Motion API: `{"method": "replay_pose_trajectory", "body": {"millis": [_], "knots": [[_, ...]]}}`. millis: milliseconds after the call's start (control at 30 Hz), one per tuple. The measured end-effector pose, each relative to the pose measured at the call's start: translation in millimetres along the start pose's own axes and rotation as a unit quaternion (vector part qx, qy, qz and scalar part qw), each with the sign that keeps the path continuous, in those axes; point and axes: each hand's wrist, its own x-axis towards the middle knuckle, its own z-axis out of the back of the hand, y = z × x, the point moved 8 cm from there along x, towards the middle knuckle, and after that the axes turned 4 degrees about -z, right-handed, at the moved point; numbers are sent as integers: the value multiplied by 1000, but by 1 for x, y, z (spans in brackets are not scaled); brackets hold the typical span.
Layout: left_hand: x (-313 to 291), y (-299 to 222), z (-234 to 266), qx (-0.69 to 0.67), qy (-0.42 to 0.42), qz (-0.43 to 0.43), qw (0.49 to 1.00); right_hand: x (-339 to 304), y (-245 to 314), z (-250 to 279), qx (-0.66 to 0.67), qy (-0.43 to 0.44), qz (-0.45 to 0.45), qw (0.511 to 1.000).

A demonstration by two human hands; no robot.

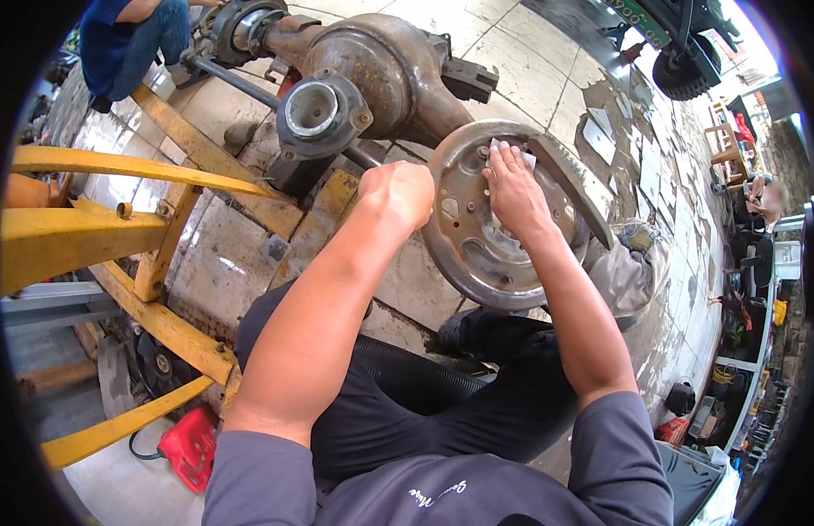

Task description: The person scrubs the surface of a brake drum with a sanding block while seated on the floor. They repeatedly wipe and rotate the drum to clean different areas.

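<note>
In front of me stands a round, rusty brake backing plate (464, 259), attached at the end of a large axle housing (381, 66). My right hand (515, 182) lies on the plate's upper face, fingers extended and together, pressing a small whitish sheet (529, 161) against the metal. Whether that sheet is paper or cloth I cannot tell. At the plate's left rim, my left hand (398, 190) is closed in a fist; its fingertips and anything inside them are hidden. A curved brake shoe (572, 186) runs along the plate's right side.
A yellow metal frame (92, 235) fills the left side, with a red case (190, 449) below it. Another person (135, 44) crouches at the upper left. Grey cloth (622, 272) lies right of the plate. Broken tiles (600, 136) and a vehicle tyre (685, 70) are farther right.
</note>
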Motion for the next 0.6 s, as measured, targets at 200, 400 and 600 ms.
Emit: {"method": "replay_pose_trajectory", "body": {"millis": [200,400,600], "knots": [[0,-5,2,16,-17,-10,1000,-1,-2,2,5,-15,1,1000],[-2,-3,-2,13,-13,-7,1000,-8,-2,-1,34,16,-10,999],[-3,-4,-1,16,-6,-2,1000,1,-1,-2,10,10,-13,1000]]}}
